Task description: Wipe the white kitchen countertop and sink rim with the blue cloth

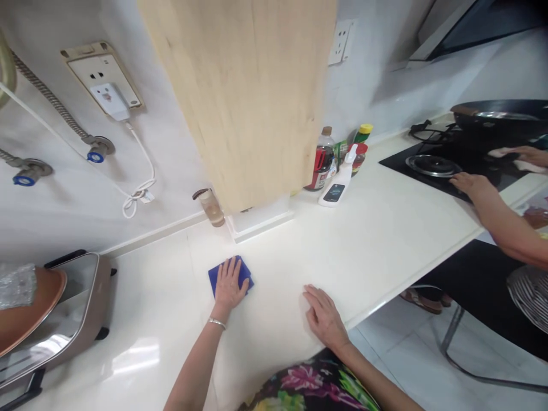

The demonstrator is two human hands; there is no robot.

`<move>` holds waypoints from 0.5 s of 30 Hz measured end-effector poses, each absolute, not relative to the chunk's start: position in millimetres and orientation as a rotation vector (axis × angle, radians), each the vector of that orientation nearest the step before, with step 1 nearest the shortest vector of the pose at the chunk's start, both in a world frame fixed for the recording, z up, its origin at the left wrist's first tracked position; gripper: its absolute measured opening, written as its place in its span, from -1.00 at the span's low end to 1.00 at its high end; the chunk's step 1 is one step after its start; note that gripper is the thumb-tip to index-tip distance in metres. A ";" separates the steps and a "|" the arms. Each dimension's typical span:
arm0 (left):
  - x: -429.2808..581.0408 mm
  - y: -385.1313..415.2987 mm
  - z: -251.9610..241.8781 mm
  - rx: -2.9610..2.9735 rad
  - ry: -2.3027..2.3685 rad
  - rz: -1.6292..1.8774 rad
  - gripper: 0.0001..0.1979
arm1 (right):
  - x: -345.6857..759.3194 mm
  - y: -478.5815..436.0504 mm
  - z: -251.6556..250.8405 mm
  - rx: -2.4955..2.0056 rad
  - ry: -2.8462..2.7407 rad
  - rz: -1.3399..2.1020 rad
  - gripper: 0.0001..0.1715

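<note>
My left hand (230, 284) lies flat on a folded blue cloth (246, 268), pressing it against the white countertop (274, 308). Its fingers are stretched out and the cloth's edges stick out around them. My right hand (324, 317) rests on the counter near the front edge, fingers extended, with nothing in it. Ahead of the left hand, a clear container with a brown lid (209, 208) stands in the corner beside the wooden cabinet. Beyond the cabinet, a white spray bottle (339, 181) stands close to a dark sauce bottle (322, 160).
At left sits an electric cooker (92, 302) with a copper-coloured pan (43, 308) on it. A wooden cabinet (244, 103) hangs low over the counter. On the right, another person's hands (471, 185) are at the black stove (394, 161), one with a pale cloth. A wok (496, 123) stands behind.
</note>
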State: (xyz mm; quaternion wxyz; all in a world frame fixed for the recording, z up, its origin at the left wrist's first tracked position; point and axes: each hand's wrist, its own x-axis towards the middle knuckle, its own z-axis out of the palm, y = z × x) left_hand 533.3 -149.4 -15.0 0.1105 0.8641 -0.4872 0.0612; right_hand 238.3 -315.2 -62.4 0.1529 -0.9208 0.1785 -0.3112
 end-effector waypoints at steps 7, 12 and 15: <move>442.3 -139.2 -18.2 2.465 -1.489 0.139 -0.29 | 236.6 -315.9 -61.6 -2.635 0.478 -0.927 -0.40; 396.8 -105.2 -15.3 2.457 -1.515 0.090 -0.26 | 234.7 -315.8 -61.4 -2.636 0.483 -0.910 -0.43; 380.7 -77.7 -12.5 2.469 -1.518 0.075 -0.25 | 233.5 -315.9 -62.0 -2.640 0.471 -0.916 -0.43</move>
